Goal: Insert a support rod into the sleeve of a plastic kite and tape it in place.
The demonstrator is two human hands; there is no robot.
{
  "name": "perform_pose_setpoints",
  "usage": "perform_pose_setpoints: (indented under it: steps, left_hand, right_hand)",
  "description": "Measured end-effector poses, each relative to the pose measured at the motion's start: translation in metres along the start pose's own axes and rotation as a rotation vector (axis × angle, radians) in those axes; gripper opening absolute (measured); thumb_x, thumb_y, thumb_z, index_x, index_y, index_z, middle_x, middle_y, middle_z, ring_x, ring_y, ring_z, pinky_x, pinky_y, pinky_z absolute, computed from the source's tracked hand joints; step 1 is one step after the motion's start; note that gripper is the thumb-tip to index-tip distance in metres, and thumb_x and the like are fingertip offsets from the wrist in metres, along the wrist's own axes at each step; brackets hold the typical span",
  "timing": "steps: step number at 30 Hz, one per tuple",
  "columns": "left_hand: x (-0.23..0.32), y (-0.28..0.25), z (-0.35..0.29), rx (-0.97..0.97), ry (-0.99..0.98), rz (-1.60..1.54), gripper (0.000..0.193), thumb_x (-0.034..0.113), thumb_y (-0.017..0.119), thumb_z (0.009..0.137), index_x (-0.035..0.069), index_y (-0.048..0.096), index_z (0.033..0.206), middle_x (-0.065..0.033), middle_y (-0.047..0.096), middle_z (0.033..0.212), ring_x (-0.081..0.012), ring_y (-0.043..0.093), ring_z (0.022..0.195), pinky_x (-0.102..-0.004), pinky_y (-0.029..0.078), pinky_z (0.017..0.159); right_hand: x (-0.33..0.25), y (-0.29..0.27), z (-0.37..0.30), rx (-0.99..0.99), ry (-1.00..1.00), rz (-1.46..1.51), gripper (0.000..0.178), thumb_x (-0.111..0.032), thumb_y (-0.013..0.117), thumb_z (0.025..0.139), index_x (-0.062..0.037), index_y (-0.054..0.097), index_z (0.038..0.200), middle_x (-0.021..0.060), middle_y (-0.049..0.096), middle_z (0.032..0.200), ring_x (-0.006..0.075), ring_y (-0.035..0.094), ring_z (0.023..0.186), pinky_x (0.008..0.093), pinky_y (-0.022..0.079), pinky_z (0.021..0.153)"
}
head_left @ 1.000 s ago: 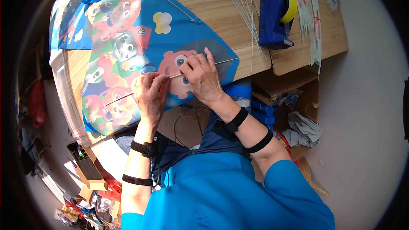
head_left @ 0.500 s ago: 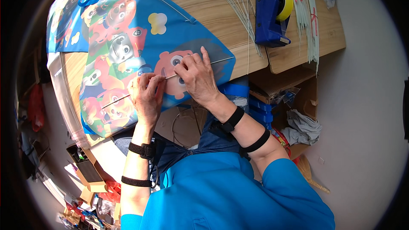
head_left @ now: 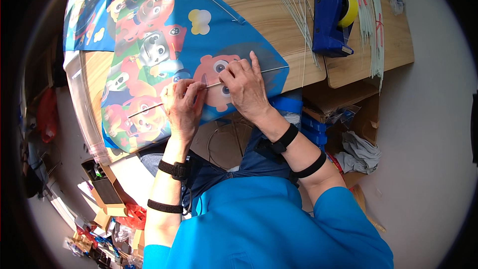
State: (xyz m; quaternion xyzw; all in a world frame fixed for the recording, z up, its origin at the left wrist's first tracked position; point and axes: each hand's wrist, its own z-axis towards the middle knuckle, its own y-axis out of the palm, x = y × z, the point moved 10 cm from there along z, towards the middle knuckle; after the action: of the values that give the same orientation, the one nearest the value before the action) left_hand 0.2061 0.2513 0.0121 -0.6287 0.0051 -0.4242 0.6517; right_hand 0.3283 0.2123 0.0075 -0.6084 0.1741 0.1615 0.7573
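A blue kite (head_left: 239,25) of thin fabric, printed with cartoon animals, is spread over the table's near left part. A thin rod (head_left: 144,111) runs across its near part, from the lower left to the pointed right corner. My left hand (head_left: 184,107) pinches this rod near its middle, thumb and fingers together. Just to the right, my right hand (head_left: 245,87) has its thumb and fingers closed on the same rod, one finger raised. Fingertips hide short stretches of the rod. Another rod (head_left: 214,4) lies along the kite's far part.
A blue tape dispenser (head_left: 326,20) with a yellow roll (head_left: 349,9) stands on the wooden table (head_left: 393,52) at the right. Bundles of pale rods (head_left: 373,30) and loose thin rods (head_left: 294,5) lie beside it. An open cardboard box (head_left: 371,112) with grey cloth is below right.
The whole view has shifted, so the table and hands appear a little farther right. Both hands keep nearly the same place on the rod.
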Motion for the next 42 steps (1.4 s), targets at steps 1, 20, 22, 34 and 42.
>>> perform_pose_setpoints:
  steps: [1, 20, 22, 34, 42]
  left_hand:
    - [0.006, -0.001, 0.002, -0.018, 0.026, -0.004, 0.022, 0.008, 0.072, 0.078, 0.01, 0.066, 0.099, -0.0028, 0.061, 0.091, -0.0219, 0.059, 0.086, -0.0338, 0.045, 0.077]
    - [0.001, -0.003, 0.003, 0.062, 0.07, -0.023, 0.016, 0.012, 0.072, 0.077, 0.013, 0.066, 0.091, -0.0017, 0.06, 0.09, -0.0225, 0.057, 0.092, -0.0455, 0.036, 0.098]
    - [0.001, -0.002, 0.003, 0.054, 0.059, -0.014, 0.015, 0.012, 0.071, 0.077, 0.014, 0.065, 0.09, -0.0012, 0.059, 0.09, -0.0225, 0.056, 0.094, -0.0471, 0.035, 0.101]
    - [-0.007, -0.004, -0.003, 0.079, 0.022, -0.009, 0.013, 0.013, 0.07, 0.078, 0.013, 0.064, 0.089, -0.0014, 0.058, 0.091, -0.0246, 0.055, 0.096, -0.0534, 0.034, 0.105]
    - [-0.007, -0.003, -0.003, 0.076, 0.006, -0.021, 0.014, 0.013, 0.069, 0.078, 0.012, 0.062, 0.09, -0.0023, 0.057, 0.092, -0.0258, 0.054, 0.098, -0.0538, 0.033, 0.105]
  right_hand:
    - [0.002, 0.0, 0.0, -0.018, 0.001, -0.025, 0.01, -0.004, 0.06, 0.078, -0.0066, 0.06, 0.088, 0.0072, 0.054, 0.094, 0.0258, 0.054, 0.101, 0.0613, 0.027, 0.109]
    - [-0.005, -0.005, 0.008, -0.072, -0.009, -0.037, 0.011, -0.002, 0.058, 0.079, -0.0083, 0.059, 0.088, 0.0051, 0.053, 0.089, 0.0253, 0.054, 0.095, 0.0564, 0.028, 0.11]
    - [-0.004, -0.003, 0.006, -0.085, -0.004, -0.067, 0.011, -0.002, 0.059, 0.08, -0.0081, 0.058, 0.088, 0.005, 0.053, 0.089, 0.0254, 0.054, 0.095, 0.0544, 0.029, 0.11]
    - [-0.015, -0.003, 0.01, -0.128, -0.008, -0.062, 0.008, -0.005, 0.06, 0.084, -0.0076, 0.058, 0.091, 0.0056, 0.054, 0.095, 0.0268, 0.054, 0.096, 0.0536, 0.025, 0.112]
    - [-0.012, 0.0, 0.01, -0.131, -0.021, -0.08, 0.012, -0.006, 0.063, 0.083, -0.0073, 0.059, 0.094, 0.0057, 0.055, 0.094, 0.0267, 0.054, 0.095, 0.0537, 0.026, 0.112]
